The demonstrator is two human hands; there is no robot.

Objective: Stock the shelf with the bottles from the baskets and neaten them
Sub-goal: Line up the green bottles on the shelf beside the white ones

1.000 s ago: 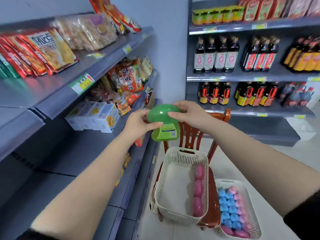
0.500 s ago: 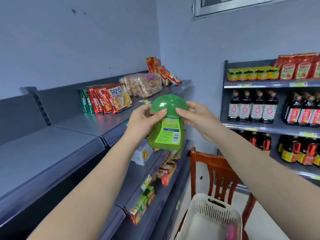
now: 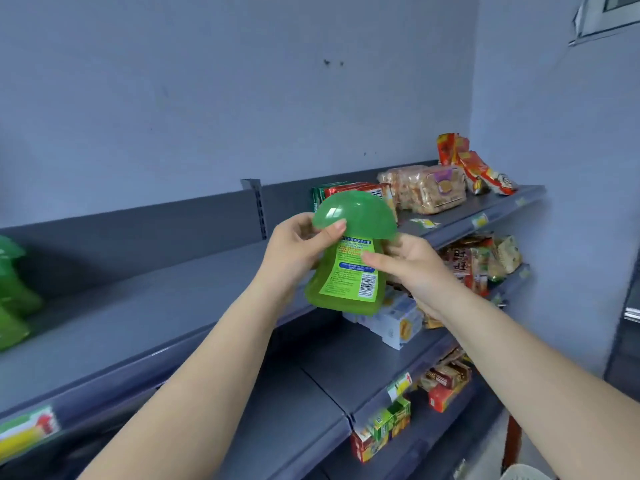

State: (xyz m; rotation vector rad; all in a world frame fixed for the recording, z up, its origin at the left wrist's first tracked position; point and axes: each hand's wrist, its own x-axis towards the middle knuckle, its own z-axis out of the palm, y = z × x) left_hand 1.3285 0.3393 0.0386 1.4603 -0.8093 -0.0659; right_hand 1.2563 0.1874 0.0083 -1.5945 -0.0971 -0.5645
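A green bottle [image 3: 346, 271] with a domed green cap and a green label is held upright in front of the top grey shelf [image 3: 156, 317]. My left hand [image 3: 298, 251] grips its left side, thumb on the cap's rim. My right hand [image 3: 412, 265] holds its right side, thumb across the label. More green bottles [image 3: 14, 292] stand on the same shelf at the far left edge of the view.
Snack packets [image 3: 422, 188] and red bags [image 3: 474, 164] fill the right end of the top shelf. Lower shelves hold white boxes [image 3: 394, 323] and small cartons [image 3: 384, 431]. A white basket's rim [image 3: 526, 474] shows at the bottom right, beside a chair leg [image 3: 512, 441].
Both hands lifted the green bottle from above the baskets up to top-shelf height. The view swung up and left, so the baskets and chair dropped nearly out of view.
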